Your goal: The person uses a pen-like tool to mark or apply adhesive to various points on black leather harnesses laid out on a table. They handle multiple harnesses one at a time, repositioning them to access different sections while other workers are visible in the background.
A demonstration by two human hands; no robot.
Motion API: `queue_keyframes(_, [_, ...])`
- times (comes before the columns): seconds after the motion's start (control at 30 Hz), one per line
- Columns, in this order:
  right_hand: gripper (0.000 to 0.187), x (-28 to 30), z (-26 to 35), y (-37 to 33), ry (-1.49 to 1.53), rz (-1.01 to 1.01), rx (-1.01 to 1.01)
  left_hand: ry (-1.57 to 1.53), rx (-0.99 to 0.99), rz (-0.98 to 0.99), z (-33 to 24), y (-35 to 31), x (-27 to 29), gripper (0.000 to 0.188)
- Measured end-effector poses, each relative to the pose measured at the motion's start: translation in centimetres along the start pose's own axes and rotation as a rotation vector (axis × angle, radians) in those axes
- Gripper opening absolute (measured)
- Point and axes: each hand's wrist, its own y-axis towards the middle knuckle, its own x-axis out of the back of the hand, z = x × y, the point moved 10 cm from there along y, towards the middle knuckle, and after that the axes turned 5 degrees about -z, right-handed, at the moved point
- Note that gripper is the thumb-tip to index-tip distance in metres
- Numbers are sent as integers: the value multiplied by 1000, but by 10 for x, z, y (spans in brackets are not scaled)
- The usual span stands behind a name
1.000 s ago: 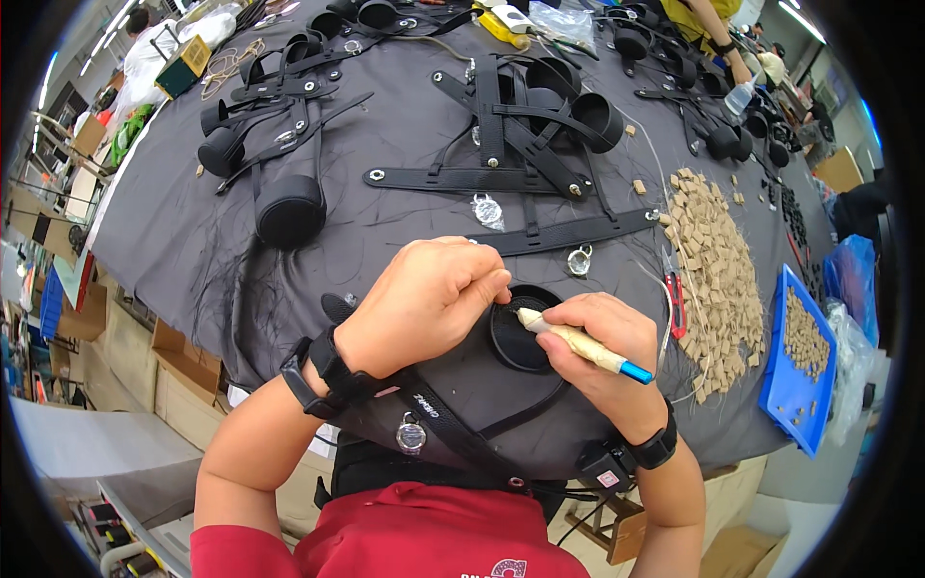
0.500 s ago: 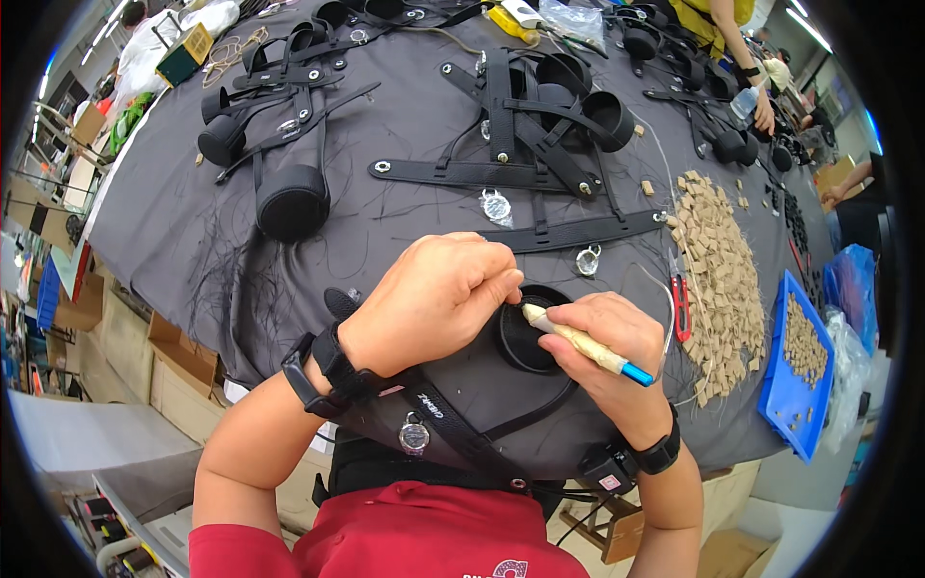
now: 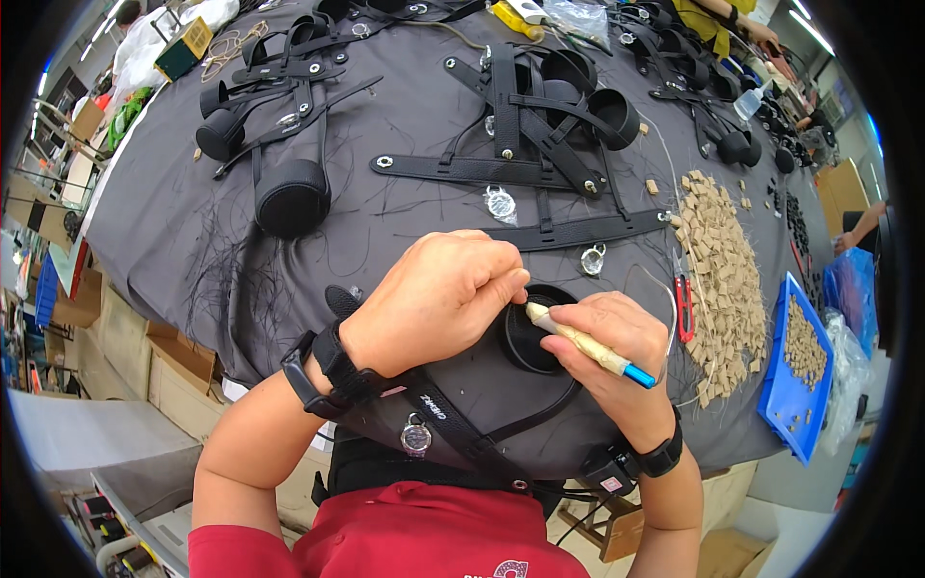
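A black round leather-like cup (image 3: 528, 349) lies on the cloth-covered table in front of me, joined to a black strap (image 3: 445, 412) with a metal buckle. My left hand (image 3: 438, 299) is closed in a pinch at the cup's upper left rim; what its fingertips hold is hidden. My right hand (image 3: 617, 337) grips a pen-like tool (image 3: 590, 349) wrapped in cream tape, with a blue end. Its tip points into the cup, close to my left fingertips. Beneath the strap hangs a round watch-like metal piece (image 3: 415, 438).
Red-handled snips (image 3: 683, 306) lie beside a heap of small tan blocks (image 3: 723, 289); a blue tray (image 3: 771, 393) holds more. Other black strap assemblies (image 3: 540, 125) lie beyond my hands, with a black cup (image 3: 292, 199) farther left. A co-worker's arm (image 3: 756, 31) shows at upper right.
My hands and the pen-like tool hold nearly the same pose, shifted very slightly right with the cup. The co-worker's arm at upper right has moved up, away from the clear bottle.
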Motion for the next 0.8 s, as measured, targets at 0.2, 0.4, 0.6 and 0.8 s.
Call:
queue_keyframes(0.2, [28,0,1,1,3,2,-7,9,-5,9,0,0,0,17])
queue_keyframes(0.4, [28,-1,2,1,-14,11,-5,0,-4,11,1,0,-1,17])
queue_keyframes(0.6, [28,-2,2,2,-23,18,-16,2,2,12,1,0,-1,17])
queue_keyframes(0.8, [26,0,-3,0,-2,3,-19,-3,14,2,3,1,-1,17])
